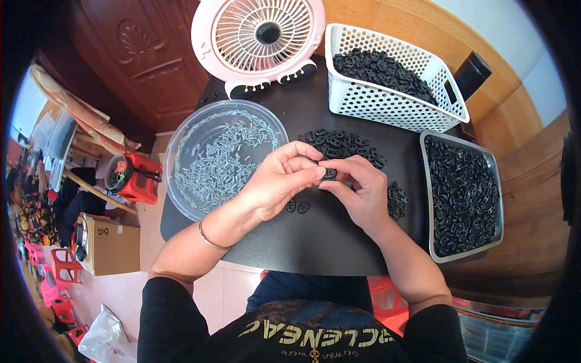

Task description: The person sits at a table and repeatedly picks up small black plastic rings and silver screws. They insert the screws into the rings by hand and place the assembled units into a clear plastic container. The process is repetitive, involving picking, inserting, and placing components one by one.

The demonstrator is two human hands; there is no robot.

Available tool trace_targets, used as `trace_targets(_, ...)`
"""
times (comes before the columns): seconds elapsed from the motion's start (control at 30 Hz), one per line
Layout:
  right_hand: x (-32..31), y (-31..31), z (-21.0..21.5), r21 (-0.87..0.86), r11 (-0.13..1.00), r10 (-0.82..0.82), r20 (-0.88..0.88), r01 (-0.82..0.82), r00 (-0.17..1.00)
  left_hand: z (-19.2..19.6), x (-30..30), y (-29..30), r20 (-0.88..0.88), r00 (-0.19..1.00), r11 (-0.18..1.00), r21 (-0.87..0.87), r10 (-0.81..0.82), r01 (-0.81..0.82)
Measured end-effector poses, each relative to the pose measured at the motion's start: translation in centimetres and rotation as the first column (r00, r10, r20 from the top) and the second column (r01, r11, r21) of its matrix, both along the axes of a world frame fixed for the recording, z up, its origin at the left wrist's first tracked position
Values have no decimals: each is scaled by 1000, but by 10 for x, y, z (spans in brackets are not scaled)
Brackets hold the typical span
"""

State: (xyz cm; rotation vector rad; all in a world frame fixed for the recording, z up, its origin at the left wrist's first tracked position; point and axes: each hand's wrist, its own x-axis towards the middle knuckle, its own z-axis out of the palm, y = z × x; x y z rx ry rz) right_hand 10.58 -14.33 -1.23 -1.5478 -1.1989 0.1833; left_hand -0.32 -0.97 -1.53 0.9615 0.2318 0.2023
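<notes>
Over the middle of the dark table, my left hand (289,175) and my right hand (358,186) meet with their fingertips around a small black plastic piece (328,175). Both are closed on it, thumbs and forefingers pinching; part of the piece is covered by the fingers. Behind my hands lies a heap of similar black pieces (345,145). A smaller pile (397,201) shows just right of my right wrist. Two loose oval pieces (302,207) rest below my left hand. To the left, a round clear tub (171,158) holds many small silvery screws (221,163).
A pink fan (209,45) stands at the back. A white perforated basket (387,118) of black parts is at back right. Along the right edge sits a metal tray (431,199) full of black parts. Red stools (142,175) and a cardboard box (115,245) are on the floor at left.
</notes>
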Motion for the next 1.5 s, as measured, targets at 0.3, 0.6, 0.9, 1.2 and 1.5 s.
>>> trace_targets(0.3, 2, 3, -5, 35, 999, 9, -63, -7, 998, 3, 1, -1, 27, 999, 999, -19, 36, -36)
trace_targets(0.6, 1, 4, -6, 34, 999, 39, -27, -39, 999, 5, -1, 0, 33, 998, 997, 54, 51, -53)
trace_targets(0.9, -6, -1, 7, -36, 997, -59, 65, 61, 996, 10, -7, -2, 21, 1000, 985, 175, 3, -6)
trace_targets(1.2, 1, 0, 97, 177, 961, -261, 337, 211, 905, 46, -26, 31, 177, 983, 839, 526, 52, -139)
trace_targets(1.5, 96, 10, 153, 395, 816, -573, 653, 423, 495, 41, -39, 84, 141, 969, -89, 988, 201, -125)
